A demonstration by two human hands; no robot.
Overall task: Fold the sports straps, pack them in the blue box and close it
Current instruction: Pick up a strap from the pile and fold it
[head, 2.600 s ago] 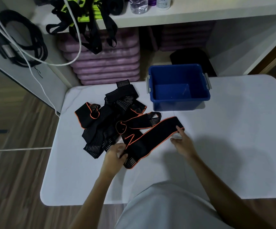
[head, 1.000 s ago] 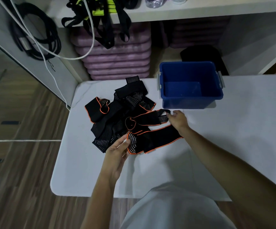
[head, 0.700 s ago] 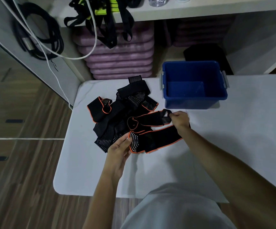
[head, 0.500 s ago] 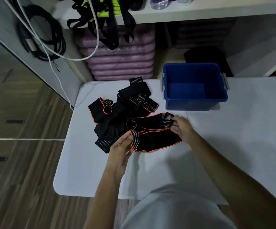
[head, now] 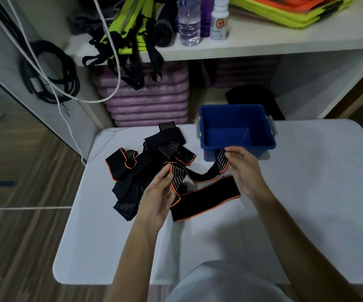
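Observation:
A black sports strap with orange edging [head: 206, 198] lies partly folded on the white table [head: 306, 192]. My right hand [head: 243, 168] pinches its striped end and holds it up just in front of the blue box [head: 237, 129], which stands open and empty. My left hand [head: 158, 195] holds the strap's other striped part at the fold. The strap sags between the two hands. A pile of more black straps [head: 145, 168] lies to the left of my hands.
A shelf [head: 285, 38] behind the table carries a water bottle [head: 188, 20], a white pill bottle [head: 219, 19] and yellow-black harness straps [head: 132, 40]. Purple mats [head: 145, 99] are stacked under it. Cables [head: 52, 70] hang at the left. No lid is in view.
My right hand has lifted the strap's striped end up and toward the blue box. The strap now hangs in a loop between my hands, with its lower half left lying flat on the table.

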